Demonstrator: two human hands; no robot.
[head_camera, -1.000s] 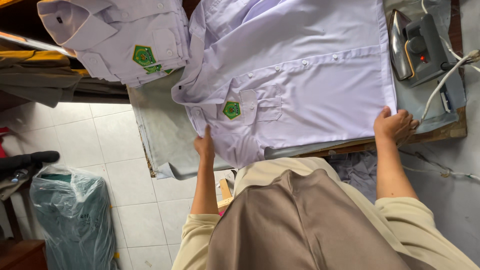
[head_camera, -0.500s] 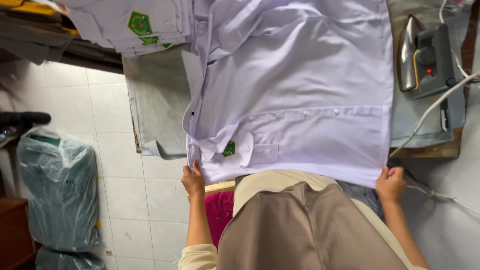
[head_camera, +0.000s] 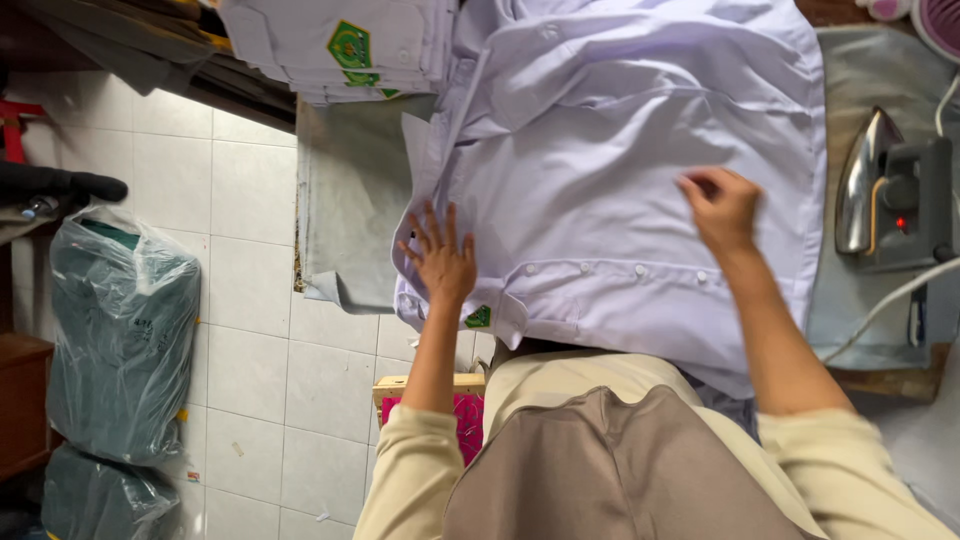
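smooth white cotton shirt (head_camera: 610, 150), folded flat on grey padded board (head_camera: 350, 200) | left hand (head_camera: 440, 258) fingers spread, pressing its edge | right hand (head_camera: 722, 208) loosely curled on top | steel iron (head_camera: 885, 190) beside

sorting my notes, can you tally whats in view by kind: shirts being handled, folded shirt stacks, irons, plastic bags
white shirt under left hand and right hand: 1
stack of folded shirts: 1
iron: 1
green plastic bags: 2
Total: 5
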